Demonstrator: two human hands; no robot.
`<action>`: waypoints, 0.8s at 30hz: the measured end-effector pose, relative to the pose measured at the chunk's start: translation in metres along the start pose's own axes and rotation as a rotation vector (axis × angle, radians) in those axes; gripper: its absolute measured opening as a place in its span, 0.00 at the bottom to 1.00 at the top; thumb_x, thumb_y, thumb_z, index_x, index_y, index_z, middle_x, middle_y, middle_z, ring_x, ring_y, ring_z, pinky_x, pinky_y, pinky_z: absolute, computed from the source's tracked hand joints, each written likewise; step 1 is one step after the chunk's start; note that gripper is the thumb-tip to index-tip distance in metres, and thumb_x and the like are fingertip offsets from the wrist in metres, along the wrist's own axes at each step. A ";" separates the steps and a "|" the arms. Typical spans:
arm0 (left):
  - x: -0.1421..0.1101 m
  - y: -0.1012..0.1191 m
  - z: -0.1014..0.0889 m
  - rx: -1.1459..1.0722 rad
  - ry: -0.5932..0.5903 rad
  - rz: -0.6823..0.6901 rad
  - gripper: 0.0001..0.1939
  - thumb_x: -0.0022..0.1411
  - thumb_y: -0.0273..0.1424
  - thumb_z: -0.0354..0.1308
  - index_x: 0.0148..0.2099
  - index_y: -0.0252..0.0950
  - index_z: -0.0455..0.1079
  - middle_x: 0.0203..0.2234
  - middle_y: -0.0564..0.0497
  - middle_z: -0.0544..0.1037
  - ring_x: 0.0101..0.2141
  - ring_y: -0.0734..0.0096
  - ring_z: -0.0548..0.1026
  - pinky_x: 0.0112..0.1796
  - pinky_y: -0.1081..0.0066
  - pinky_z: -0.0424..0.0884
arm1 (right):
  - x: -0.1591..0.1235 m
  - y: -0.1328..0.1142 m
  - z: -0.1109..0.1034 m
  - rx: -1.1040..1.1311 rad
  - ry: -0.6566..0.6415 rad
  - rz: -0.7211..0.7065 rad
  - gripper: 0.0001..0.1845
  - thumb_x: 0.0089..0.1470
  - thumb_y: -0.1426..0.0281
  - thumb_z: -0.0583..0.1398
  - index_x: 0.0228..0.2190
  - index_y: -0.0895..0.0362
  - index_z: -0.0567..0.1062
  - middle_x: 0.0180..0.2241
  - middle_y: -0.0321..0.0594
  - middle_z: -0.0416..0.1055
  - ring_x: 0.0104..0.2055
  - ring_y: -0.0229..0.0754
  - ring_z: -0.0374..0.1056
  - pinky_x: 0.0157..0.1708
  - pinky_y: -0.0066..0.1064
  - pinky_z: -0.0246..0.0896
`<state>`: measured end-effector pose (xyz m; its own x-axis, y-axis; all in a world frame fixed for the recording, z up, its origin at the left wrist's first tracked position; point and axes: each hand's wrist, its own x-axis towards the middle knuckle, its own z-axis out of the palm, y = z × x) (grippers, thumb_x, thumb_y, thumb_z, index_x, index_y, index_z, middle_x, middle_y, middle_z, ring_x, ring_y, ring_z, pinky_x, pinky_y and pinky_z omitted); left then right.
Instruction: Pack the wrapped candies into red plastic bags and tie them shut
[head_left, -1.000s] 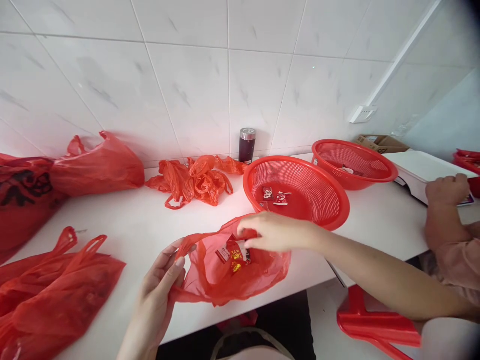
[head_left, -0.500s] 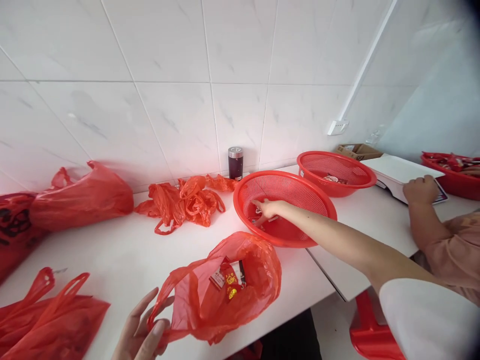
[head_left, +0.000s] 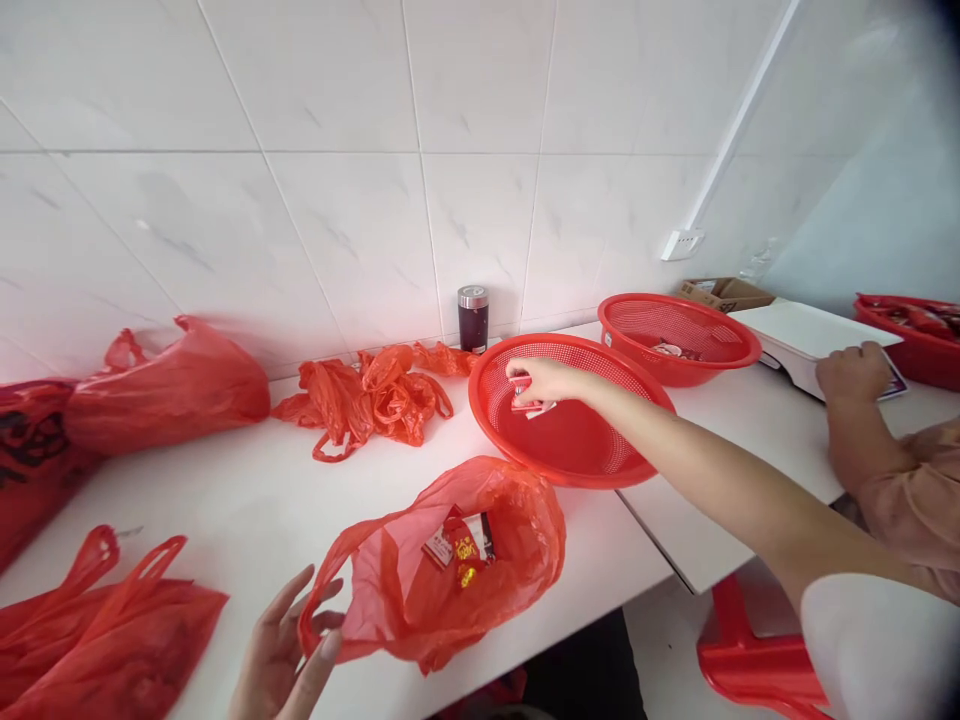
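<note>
My left hand (head_left: 279, 645) has its fingers hooked through the handle of a red plastic bag (head_left: 521, 565). The bag lies with its mouth spread toward me, and several small wrapped packets (head_left: 465, 545) in red, white and gold show inside it. Behind the bag stands a red mesh basket (head_left: 574, 445). Down in that basket my right hand (head_left: 544, 380) pinches a small red-and-white packet (head_left: 523, 393). More of what it grips may be hidden by the fingers. A pale piece shows just under the hand.
Crumpled red bags (head_left: 375, 395) and a dark tumbler (head_left: 472, 322) stand by the wall. Filled red bags (head_left: 169, 395) are at left. Another red basket (head_left: 679, 345), a white scale (head_left: 814, 335) and a co-worker's hand (head_left: 855, 375) are at right. A red stool (head_left: 757, 655) stands below.
My right hand has gone from reaching with spread fingers to a pinch, and a small packet has lifted slightly from the basket bottom. My left hand stays on the bag handle.
</note>
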<state>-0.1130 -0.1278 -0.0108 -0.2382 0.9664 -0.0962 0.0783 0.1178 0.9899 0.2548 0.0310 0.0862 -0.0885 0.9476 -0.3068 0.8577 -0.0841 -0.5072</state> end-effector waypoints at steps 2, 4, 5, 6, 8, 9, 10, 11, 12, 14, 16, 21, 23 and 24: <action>-0.001 0.001 0.000 0.029 0.007 -0.017 0.35 0.46 0.52 0.64 0.54 0.44 0.66 0.41 0.48 0.77 0.41 0.60 0.73 0.40 0.67 0.71 | -0.025 -0.027 -0.009 0.138 0.047 -0.170 0.22 0.50 0.70 0.64 0.46 0.51 0.64 0.45 0.38 0.66 0.36 0.38 0.69 0.28 0.23 0.67; -0.003 0.004 0.002 0.069 -0.030 -0.037 0.27 0.48 0.51 0.64 0.46 0.42 0.70 0.37 0.50 0.77 0.42 0.61 0.73 0.42 0.69 0.69 | -0.050 -0.057 -0.003 0.217 -0.010 -0.353 0.20 0.50 0.67 0.65 0.43 0.50 0.65 0.44 0.35 0.65 0.39 0.38 0.68 0.30 0.22 0.66; -0.004 0.007 0.002 0.089 -0.055 -0.040 0.22 0.49 0.50 0.63 0.41 0.41 0.72 0.35 0.51 0.77 0.42 0.61 0.72 0.42 0.70 0.68 | -0.061 -0.071 0.006 0.217 -0.068 -0.424 0.19 0.50 0.67 0.64 0.43 0.50 0.65 0.43 0.34 0.65 0.40 0.38 0.68 0.31 0.22 0.65; -0.005 0.010 0.003 0.099 -0.078 -0.038 0.20 0.50 0.49 0.63 0.38 0.39 0.72 0.34 0.51 0.76 0.41 0.62 0.72 0.42 0.71 0.67 | -0.070 -0.083 0.019 0.185 -0.127 -0.478 0.18 0.50 0.67 0.65 0.42 0.50 0.66 0.43 0.33 0.65 0.40 0.38 0.68 0.32 0.22 0.65; -0.007 0.018 0.005 0.075 -0.102 -0.024 0.18 0.52 0.48 0.62 0.34 0.38 0.72 0.31 0.51 0.75 0.37 0.63 0.71 0.39 0.71 0.67 | -0.081 -0.101 0.053 0.062 -0.227 -0.531 0.18 0.50 0.67 0.66 0.41 0.50 0.66 0.42 0.34 0.65 0.38 0.38 0.67 0.31 0.23 0.62; -0.009 0.022 0.006 0.044 -0.100 -0.015 0.18 0.52 0.48 0.62 0.34 0.38 0.72 0.29 0.50 0.74 0.35 0.63 0.71 0.38 0.70 0.68 | -0.083 -0.106 0.071 -0.006 -0.262 -0.540 0.19 0.49 0.67 0.66 0.42 0.49 0.66 0.43 0.35 0.64 0.37 0.37 0.67 0.30 0.23 0.61; -0.010 0.026 0.005 0.007 -0.095 -0.006 0.19 0.52 0.48 0.62 0.34 0.37 0.73 0.27 0.51 0.73 0.34 0.63 0.70 0.38 0.69 0.68 | -0.082 -0.109 0.088 -0.074 -0.269 -0.539 0.21 0.49 0.67 0.66 0.43 0.49 0.65 0.43 0.36 0.63 0.35 0.37 0.66 0.29 0.24 0.60; -0.010 0.029 0.005 -0.024 -0.094 0.002 0.19 0.52 0.48 0.62 0.35 0.37 0.73 0.25 0.51 0.72 0.34 0.63 0.70 0.39 0.69 0.68 | -0.080 -0.109 0.101 -0.135 -0.268 -0.541 0.22 0.49 0.67 0.66 0.45 0.49 0.65 0.43 0.37 0.62 0.34 0.37 0.66 0.29 0.24 0.59; -0.011 0.031 0.004 -0.042 -0.094 0.009 0.19 0.52 0.48 0.62 0.36 0.38 0.74 0.24 0.52 0.71 0.33 0.64 0.70 0.40 0.69 0.67 | -0.077 -0.107 0.111 -0.183 -0.255 -0.538 0.24 0.49 0.67 0.66 0.46 0.49 0.64 0.44 0.38 0.61 0.33 0.38 0.65 0.28 0.25 0.58; -0.012 0.033 0.000 -0.037 -0.094 0.019 0.19 0.53 0.47 0.62 0.39 0.38 0.74 0.23 0.53 0.70 0.33 0.65 0.69 0.41 0.70 0.66 | -0.070 -0.102 0.120 -0.247 -0.229 -0.522 0.25 0.50 0.66 0.66 0.48 0.50 0.63 0.44 0.40 0.60 0.32 0.39 0.65 0.28 0.27 0.57; -0.013 0.032 -0.004 -0.021 -0.091 0.011 0.21 0.53 0.47 0.62 0.44 0.38 0.75 0.23 0.53 0.71 0.33 0.66 0.69 0.41 0.70 0.66 | -0.067 -0.095 0.116 -0.306 -0.239 -0.489 0.24 0.51 0.63 0.65 0.48 0.49 0.65 0.43 0.41 0.61 0.34 0.42 0.65 0.28 0.28 0.58; -0.010 0.023 -0.013 -0.042 -0.120 -0.042 0.30 0.52 0.47 0.63 0.54 0.39 0.71 0.25 0.53 0.74 0.33 0.68 0.71 0.40 0.71 0.67 | -0.085 -0.087 0.089 -0.516 -0.251 -0.451 0.13 0.53 0.69 0.65 0.42 0.51 0.74 0.42 0.43 0.63 0.45 0.51 0.64 0.37 0.35 0.61; -0.009 0.021 -0.015 -0.044 -0.124 -0.057 0.31 0.52 0.47 0.63 0.56 0.39 0.70 0.27 0.53 0.75 0.33 0.68 0.72 0.40 0.72 0.68 | -0.097 -0.082 0.076 -0.433 -0.164 -0.472 0.09 0.56 0.71 0.62 0.40 0.50 0.75 0.44 0.42 0.64 0.45 0.47 0.65 0.40 0.34 0.63; -0.008 0.021 -0.016 -0.040 -0.127 -0.064 0.32 0.52 0.47 0.63 0.56 0.39 0.69 0.27 0.53 0.75 0.33 0.68 0.72 0.39 0.73 0.69 | -0.102 -0.077 0.069 -0.373 -0.083 -0.482 0.09 0.58 0.70 0.60 0.42 0.49 0.74 0.46 0.41 0.64 0.46 0.46 0.65 0.42 0.34 0.63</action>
<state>-0.1250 -0.1362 0.0125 -0.1169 0.9787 -0.1688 0.0279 0.1731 0.9845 0.1629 -0.0803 0.1007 -0.5367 0.8238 -0.1823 0.8296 0.4756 -0.2926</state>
